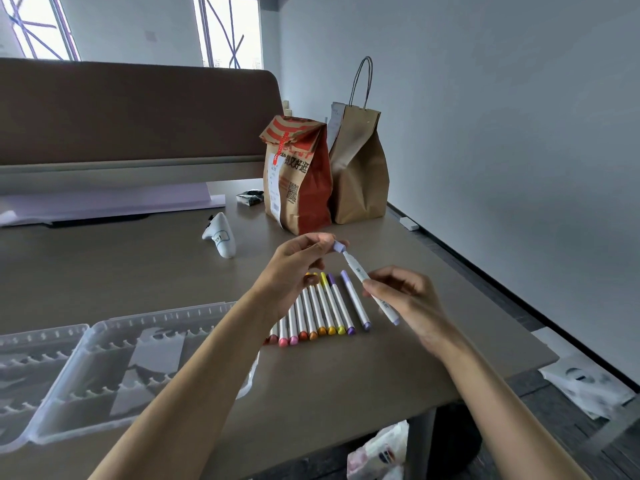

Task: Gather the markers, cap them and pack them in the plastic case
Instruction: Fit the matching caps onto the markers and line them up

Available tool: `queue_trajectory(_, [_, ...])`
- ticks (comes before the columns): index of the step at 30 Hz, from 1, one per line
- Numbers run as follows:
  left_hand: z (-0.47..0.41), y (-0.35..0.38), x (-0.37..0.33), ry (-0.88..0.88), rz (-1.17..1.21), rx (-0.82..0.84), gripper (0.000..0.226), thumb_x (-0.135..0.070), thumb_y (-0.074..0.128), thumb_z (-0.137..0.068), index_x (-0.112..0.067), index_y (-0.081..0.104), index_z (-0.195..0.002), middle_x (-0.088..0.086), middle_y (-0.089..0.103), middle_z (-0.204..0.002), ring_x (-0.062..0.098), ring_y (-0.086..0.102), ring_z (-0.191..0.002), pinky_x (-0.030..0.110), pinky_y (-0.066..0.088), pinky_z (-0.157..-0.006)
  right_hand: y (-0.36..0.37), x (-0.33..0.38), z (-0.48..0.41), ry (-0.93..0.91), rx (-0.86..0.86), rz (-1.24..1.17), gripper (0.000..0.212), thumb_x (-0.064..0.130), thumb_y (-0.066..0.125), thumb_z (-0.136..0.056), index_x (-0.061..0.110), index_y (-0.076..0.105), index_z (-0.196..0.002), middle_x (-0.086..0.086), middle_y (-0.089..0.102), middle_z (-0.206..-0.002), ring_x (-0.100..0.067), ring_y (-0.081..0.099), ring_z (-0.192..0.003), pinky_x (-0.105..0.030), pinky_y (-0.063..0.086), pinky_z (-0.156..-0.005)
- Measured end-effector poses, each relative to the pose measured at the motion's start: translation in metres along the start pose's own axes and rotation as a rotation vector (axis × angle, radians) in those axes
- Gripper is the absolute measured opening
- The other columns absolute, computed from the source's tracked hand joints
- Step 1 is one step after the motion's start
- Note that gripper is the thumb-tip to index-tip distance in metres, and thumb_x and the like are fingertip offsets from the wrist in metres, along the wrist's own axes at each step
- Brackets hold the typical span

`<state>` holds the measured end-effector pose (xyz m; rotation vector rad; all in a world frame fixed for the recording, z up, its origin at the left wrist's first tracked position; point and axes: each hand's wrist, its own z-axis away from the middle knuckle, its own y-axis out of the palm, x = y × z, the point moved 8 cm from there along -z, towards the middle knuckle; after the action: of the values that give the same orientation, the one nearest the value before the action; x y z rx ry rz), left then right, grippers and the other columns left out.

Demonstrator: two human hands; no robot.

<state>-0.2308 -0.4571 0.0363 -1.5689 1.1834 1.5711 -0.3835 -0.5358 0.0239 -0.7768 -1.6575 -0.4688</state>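
While the right hand (405,299) pinches the white barrel of a lavender marker (355,269) between thumb and fingertips, the left hand (294,268) pinches the lavender cap (338,245) at the marker's raised far end; whether the cap is fully seated cannot be told. Both hands are above the table (398,368), near its right edge. Beneath them a row of markers (320,311) lies side by side, pink through orange and yellow to purple. The clear plastic case (173,315) lies open toward the near left corner. Toward the far right corner stand a red-printed paper bag (298,174) and a plain brown bag (360,168), touching.
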Motion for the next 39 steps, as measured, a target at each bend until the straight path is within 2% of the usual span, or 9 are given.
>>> queue_trajectory(3, [0.0,0.001,-0.001,0.03,-0.092,-0.027,0.009,-0.021,0.059,-0.095,-0.015,0.065,-0.095,0.004,0.072,-0.105,0.006,0.04,-0.064,0.022,0.029,-0.055,0.0,-0.002,0.0,0.025,0.007,0.003,0.006,0.01,0.069,-0.088,0.006,0.073,-0.089,-0.004,0.072,-0.074,-0.005,0.064,-0.069,-0.017,0.05,-0.061])
queue_trajectory(8, [-0.001,0.002,-0.006,0.118,-0.257,-0.099,0.016,-0.016,0.06,-0.094,-0.006,0.068,-0.102,-0.001,0.071,-0.085,-0.001,0.047,-0.056,0.013,0.035,-0.05,0.002,-0.005,-0.001,0.063,0.014,-0.013,0.009,0.012,0.07,-0.087,0.006,0.073,-0.093,-0.002,0.073,-0.074,-0.004,0.065,-0.068,-0.016,0.05,-0.06])
queue_trajectory(13, [0.0,0.006,-0.015,0.256,-0.404,-0.132,0.016,-0.01,0.061,-0.092,-0.004,0.07,-0.104,-0.002,0.07,-0.083,-0.008,0.055,-0.055,0.006,0.039,-0.056,0.003,-0.009,0.0,0.121,0.032,-0.017,0.007,0.014,0.069,-0.088,0.01,0.073,-0.092,0.0,0.074,-0.075,-0.005,0.067,-0.07,-0.018,0.052,-0.061])
queue_trajectory(17, [-0.003,0.005,-0.009,0.241,-0.451,-0.156,0.012,-0.017,0.063,-0.092,-0.014,0.072,-0.1,-0.006,0.073,-0.085,-0.008,0.059,-0.062,0.009,0.041,-0.062,0.003,-0.01,0.0,0.119,0.031,-0.016,0.007,0.012,0.069,-0.088,0.007,0.072,-0.093,-0.002,0.074,-0.077,-0.007,0.067,-0.071,-0.017,0.05,-0.06])
queue_trajectory(21, [-0.003,0.007,-0.007,0.248,-0.419,-0.179,0.011,-0.018,0.064,-0.092,-0.013,0.073,-0.097,-0.004,0.075,-0.088,0.0,0.067,-0.083,0.01,0.047,-0.076,0.002,-0.011,-0.001,0.096,0.001,-0.013,0.003,0.009,0.069,-0.087,0.009,0.072,-0.088,0.0,0.074,-0.075,-0.007,0.067,-0.07,-0.017,0.051,-0.06])
queue_trajectory(27, [-0.005,0.008,-0.003,0.256,-0.457,-0.178,0.011,-0.018,0.064,-0.091,-0.013,0.073,-0.093,-0.005,0.074,-0.086,0.004,0.068,-0.084,0.011,0.049,-0.076,0.0,-0.012,-0.001,0.058,-0.017,0.008,0.002,0.007,0.07,-0.086,0.007,0.072,-0.086,-0.001,0.073,-0.073,-0.007,0.067,-0.068,-0.017,0.052,-0.059])
queue_trajectory(32, [-0.006,0.014,-0.011,0.323,-0.499,-0.179,0.016,-0.018,0.06,-0.094,-0.017,0.071,-0.106,-0.007,0.072,-0.092,0.005,0.066,-0.088,0.015,0.05,-0.078,0.0,-0.009,-0.005,0.016,-0.061,-0.005,0.004,0.007,0.071,-0.085,0.008,0.072,-0.082,-0.001,0.072,-0.072,-0.006,0.064,-0.063,-0.015,0.048,-0.058])
queue_trajectory(36, [-0.007,0.029,-0.006,0.308,-0.728,-0.133,0.031,-0.019,0.05,-0.099,-0.019,0.06,-0.128,-0.009,0.067,-0.103,0.006,0.06,-0.1,0.009,0.041,-0.079,-0.002,-0.01,-0.006,0.0,-0.092,0.048,0.008,0.013,0.075,-0.083,0.006,0.07,-0.082,-0.012,0.072,-0.077,-0.011,0.064,-0.065,-0.019,0.049,-0.059])
queue_trajectory(39, [-0.011,0.032,0.006,0.283,-0.957,-0.077,0.043,-0.02,0.044,-0.1,-0.017,0.042,-0.142,-0.004,0.068,-0.116,0.016,0.055,-0.114,0.029,0.044,-0.091,-0.013,-0.014,-0.007,-0.02,-0.193,0.122,0.01,0.015,0.074,-0.084,0.006,0.07,-0.083,-0.014,0.073,-0.08,-0.028,0.069,-0.075,-0.036,0.055,-0.071])
